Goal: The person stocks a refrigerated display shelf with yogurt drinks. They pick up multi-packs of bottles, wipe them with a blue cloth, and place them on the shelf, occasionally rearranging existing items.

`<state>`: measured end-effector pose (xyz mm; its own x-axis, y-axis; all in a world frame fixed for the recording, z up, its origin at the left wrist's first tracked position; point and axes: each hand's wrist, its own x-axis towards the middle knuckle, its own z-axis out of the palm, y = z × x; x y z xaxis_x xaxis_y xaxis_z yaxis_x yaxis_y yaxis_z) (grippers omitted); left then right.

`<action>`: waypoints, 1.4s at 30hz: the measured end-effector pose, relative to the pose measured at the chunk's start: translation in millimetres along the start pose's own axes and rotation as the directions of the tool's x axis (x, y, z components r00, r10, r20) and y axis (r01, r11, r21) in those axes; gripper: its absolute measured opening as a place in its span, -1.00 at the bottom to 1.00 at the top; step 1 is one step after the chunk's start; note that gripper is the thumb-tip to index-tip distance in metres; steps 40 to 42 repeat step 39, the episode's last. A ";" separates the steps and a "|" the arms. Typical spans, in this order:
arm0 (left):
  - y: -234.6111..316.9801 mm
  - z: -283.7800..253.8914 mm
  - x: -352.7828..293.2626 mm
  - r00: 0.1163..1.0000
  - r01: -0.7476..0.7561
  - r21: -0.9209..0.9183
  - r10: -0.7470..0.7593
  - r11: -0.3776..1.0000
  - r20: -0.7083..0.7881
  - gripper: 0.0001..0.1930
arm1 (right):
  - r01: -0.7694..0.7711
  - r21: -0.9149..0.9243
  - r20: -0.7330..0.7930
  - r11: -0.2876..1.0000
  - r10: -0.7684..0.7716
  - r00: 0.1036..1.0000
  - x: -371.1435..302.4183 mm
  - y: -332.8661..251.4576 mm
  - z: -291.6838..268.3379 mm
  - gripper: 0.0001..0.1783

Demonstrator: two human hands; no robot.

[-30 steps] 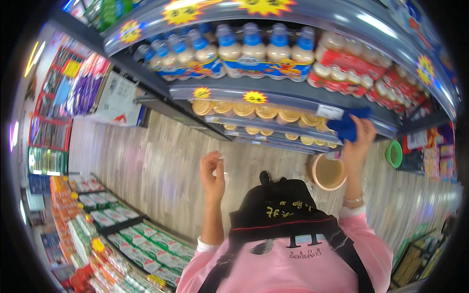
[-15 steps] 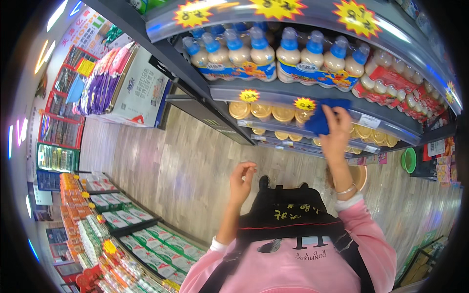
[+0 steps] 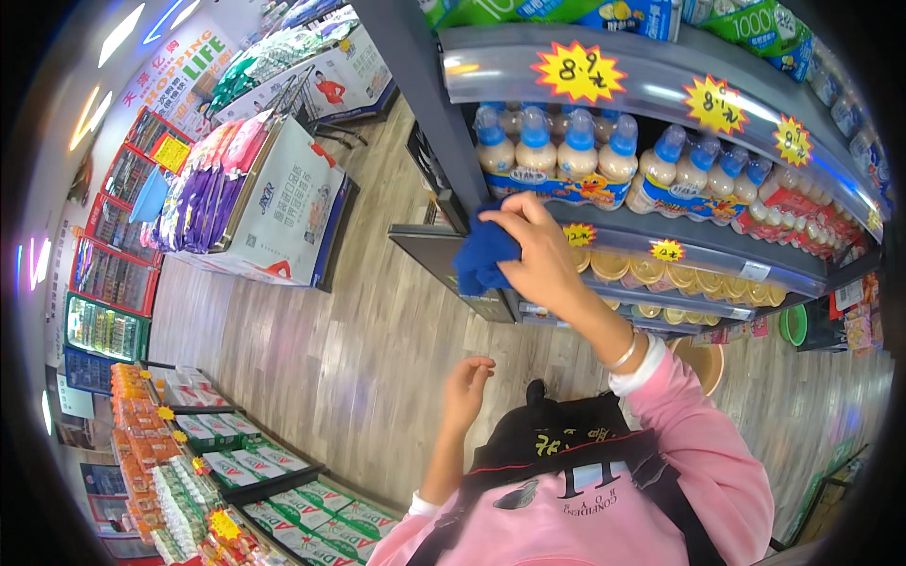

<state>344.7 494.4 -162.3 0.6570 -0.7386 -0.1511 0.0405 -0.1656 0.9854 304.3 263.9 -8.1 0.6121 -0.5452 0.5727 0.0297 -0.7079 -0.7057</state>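
Now r. hand pinching blue cloth vs shelf edge; l. hand loosely curled, empty.

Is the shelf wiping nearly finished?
Hard to say. The right hand presses a blue cloth on the left end of the shelf edge under the bottles. The left hand hangs free. No cleaned stretch is tellable; the edge to the right looks untouched.

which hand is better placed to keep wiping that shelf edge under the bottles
Right. The right hand already presses the blue cloth against the left end of the shelf edge. The left hand is empty, lower down, away from the shelf.
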 end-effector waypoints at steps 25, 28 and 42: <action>8.0 177.0 30.0 0.494 0.484 -0.207 -0.070 0.850 0.867 -0.64 | -0.362 -0.190 -0.145 0.912 0.339 0.930 -280.2 5.6 -167.6 -0.33; 8.4 261.1 14.3 0.193 0.896 -0.052 -0.281 0.442 0.940 -0.65 | -0.701 0.025 -0.319 0.713 0.670 0.670 -373.9 15.7 -224.3 -0.52; -136.4 525.2 -60.0 -0.388 0.841 0.503 -0.425 0.200 0.818 -0.61 | -0.845 0.488 -0.597 0.219 0.790 -0.141 -613.0 49.2 -395.4 -0.78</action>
